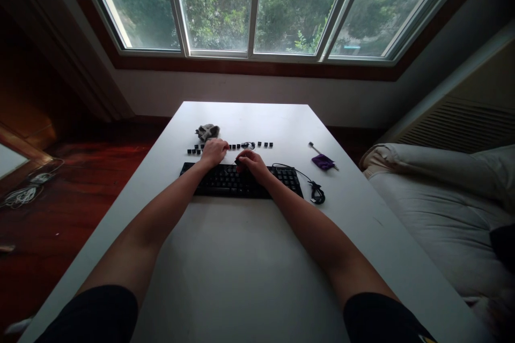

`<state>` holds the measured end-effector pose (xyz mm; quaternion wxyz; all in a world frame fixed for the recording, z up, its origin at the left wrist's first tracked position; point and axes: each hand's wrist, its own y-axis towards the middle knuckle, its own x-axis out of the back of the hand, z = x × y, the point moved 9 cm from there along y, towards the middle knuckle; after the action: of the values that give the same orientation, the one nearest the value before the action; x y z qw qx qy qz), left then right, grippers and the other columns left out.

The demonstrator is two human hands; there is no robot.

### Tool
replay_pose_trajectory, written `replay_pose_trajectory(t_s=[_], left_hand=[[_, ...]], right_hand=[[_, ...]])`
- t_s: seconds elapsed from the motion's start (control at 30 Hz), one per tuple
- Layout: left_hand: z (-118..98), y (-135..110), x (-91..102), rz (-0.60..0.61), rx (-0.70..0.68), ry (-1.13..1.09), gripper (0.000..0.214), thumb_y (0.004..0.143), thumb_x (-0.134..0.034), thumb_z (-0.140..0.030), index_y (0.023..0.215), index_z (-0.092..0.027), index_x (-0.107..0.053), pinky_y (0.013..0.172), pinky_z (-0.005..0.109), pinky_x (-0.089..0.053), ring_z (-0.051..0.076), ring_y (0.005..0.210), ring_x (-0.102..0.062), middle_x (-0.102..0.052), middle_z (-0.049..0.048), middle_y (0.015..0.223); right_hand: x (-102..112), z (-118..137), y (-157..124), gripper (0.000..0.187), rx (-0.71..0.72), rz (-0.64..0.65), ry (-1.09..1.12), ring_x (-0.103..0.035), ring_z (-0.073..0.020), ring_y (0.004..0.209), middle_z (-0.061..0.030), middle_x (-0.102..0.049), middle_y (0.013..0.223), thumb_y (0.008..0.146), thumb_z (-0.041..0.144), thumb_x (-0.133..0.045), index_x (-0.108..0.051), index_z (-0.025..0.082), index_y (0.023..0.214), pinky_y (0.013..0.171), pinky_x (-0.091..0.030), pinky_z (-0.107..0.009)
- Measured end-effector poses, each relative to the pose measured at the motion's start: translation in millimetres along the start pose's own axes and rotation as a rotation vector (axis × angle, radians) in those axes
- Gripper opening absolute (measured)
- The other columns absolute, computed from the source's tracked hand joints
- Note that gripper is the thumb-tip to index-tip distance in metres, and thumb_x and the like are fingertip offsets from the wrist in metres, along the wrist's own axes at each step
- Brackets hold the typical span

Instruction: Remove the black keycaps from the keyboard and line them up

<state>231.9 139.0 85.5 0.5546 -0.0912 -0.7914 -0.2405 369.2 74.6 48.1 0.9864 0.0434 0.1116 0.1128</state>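
The right hand (pixel 250 161) seems to pinch a small dark piece (pixel 237 162) over the keyboard (pixel 227 181) at 12 o'clock; at 11, the left hand (pixel 215 151) curls by loose keycaps (pixel 238 146), its grip hidden. Keycaps should be light, stiff, slippery: hold 2 opposite sides.

MATERIALS AND FINISHES

Keyboard (pixel 225 187): plastic, matt. Keycaps (pixel 265 144): plastic. Cable (pixel 317 194): smooth plastic sheath. Surface (pixel 241 241): smooth, satin sheen, lightly scuffed. Grey rag (pixel 207 132): rough cloth, crumpled. Purple piece (pixel 322 162): cloth. Floor (pixel 92 171): wood, glossy. Seat (pixel 430 198): creased cloth, matt. Window panes (pixel 213 5): clear glass. Window surround (pixel 257 66): wood.
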Motion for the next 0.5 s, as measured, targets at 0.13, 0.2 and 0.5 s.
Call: replay_pose_trajectory(t_s=[0.13,0.2,0.5], left_hand=[[6,-5,5.3,-0.021,0.008,0.035,0.027,0.09,-0.052,-0.016,0.1,-0.02,-0.076,0.095,0.043,-0.04,0.029,0.107,-0.057,-0.072,0.0122,0.105],[9,-8,6.8,-0.017,0.001,0.052,0.027,0.09,-0.052,-0.016,0.099,-0.02,-0.076,0.094,0.043,-0.041,0.03,0.105,-0.057,-0.071,0.0122,0.104],[9,-18,1.3,0.075,0.016,0.074,0.023,0.082,-0.064,-0.024,0.101,-0.023,-0.076,0.09,0.038,-0.045,0.028,0.099,-0.063,-0.071,0.0088,0.099]], right_hand=[[0,-1,0,0.029,-0.003,-0.002,0.004,-0.069,-0.0155,0.058,0.0018,-0.068,0.072,0.073,0.041,-0.076,-0.062,0.019,0.086,0.054,-0.06,-0.028],[0,-2,0,0.028,-0.002,-0.01,0.003,-0.069,-0.0155,0.058,0.0018,-0.068,0.072,0.073,0.04,-0.076,-0.062,0.019,0.085,0.054,-0.06,-0.027],[0,1,-1,0.029,0.0,-0.013,0.003,-0.069,-0.0155,0.057,0.0022,-0.067,0.069,0.073,0.04,-0.076,-0.061,0.019,0.085,0.053,-0.059,-0.027]])
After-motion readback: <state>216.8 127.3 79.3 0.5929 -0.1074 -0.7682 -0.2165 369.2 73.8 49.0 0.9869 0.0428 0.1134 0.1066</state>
